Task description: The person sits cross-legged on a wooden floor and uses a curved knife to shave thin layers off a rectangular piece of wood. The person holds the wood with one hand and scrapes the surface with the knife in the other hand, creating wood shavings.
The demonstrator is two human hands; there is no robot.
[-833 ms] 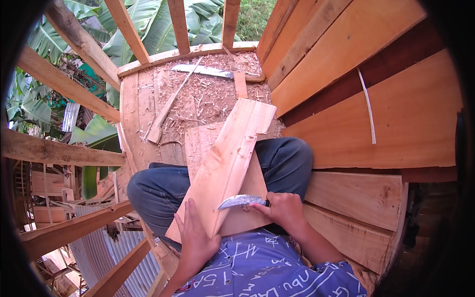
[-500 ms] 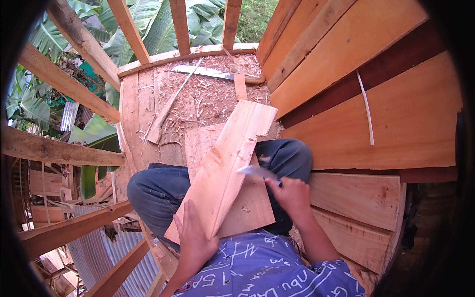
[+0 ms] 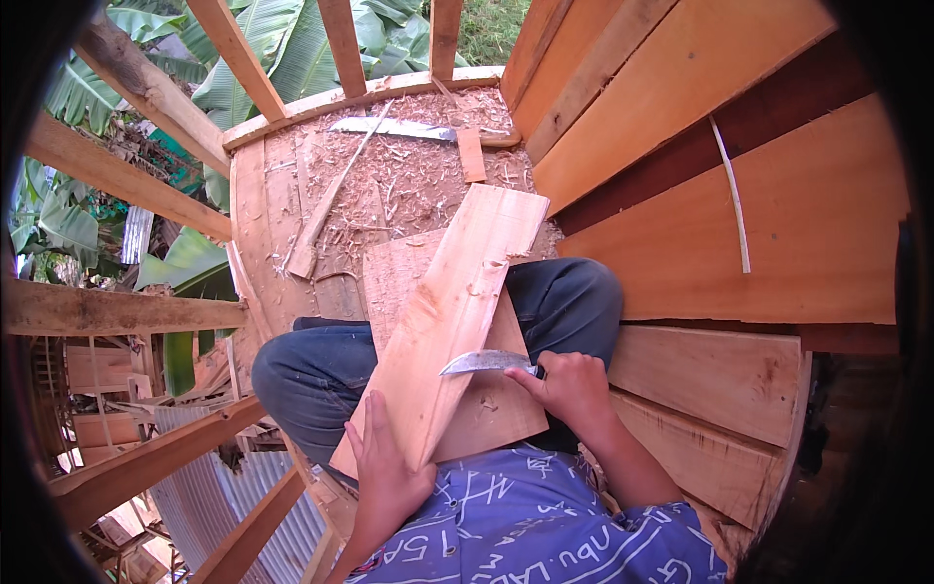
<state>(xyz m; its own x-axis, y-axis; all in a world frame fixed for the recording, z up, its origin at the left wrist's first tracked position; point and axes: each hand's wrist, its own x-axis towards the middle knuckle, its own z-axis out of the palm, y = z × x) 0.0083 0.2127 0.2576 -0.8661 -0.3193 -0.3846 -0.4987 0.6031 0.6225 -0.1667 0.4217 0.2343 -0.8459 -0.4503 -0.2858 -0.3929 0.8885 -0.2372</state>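
Note:
A pale wooden board (image 3: 443, 311) lies slantwise across my lap, its far end notched and shaved along the right edge. Under it rests a second, wider board (image 3: 496, 414). My left hand (image 3: 387, 457) presses on the near end of the upper board, fingers stretched along its left side, thumb toward the near edge. In my right hand (image 3: 572, 391) is a knife (image 3: 486, 362) with a curved blade, pointing left. The blade lies over the right edge of the upper board; its handle is mostly hidden in my fist. Curled shavings cling near the notch.
Wood shavings litter the plank floor ahead, where a machete (image 3: 394, 127), a small wood piece (image 3: 471, 156) and a long thin stick (image 3: 336, 195) lie. Plank walls (image 3: 739, 214) rise on my right. Open wooden rails (image 3: 126, 304) border the left, with corrugated metal sheets (image 3: 233, 506) below.
The knife has moved nearer to me along the board's right edge, and its blade is sharper in view. My left hand stays on the board; the view has shifted slightly.

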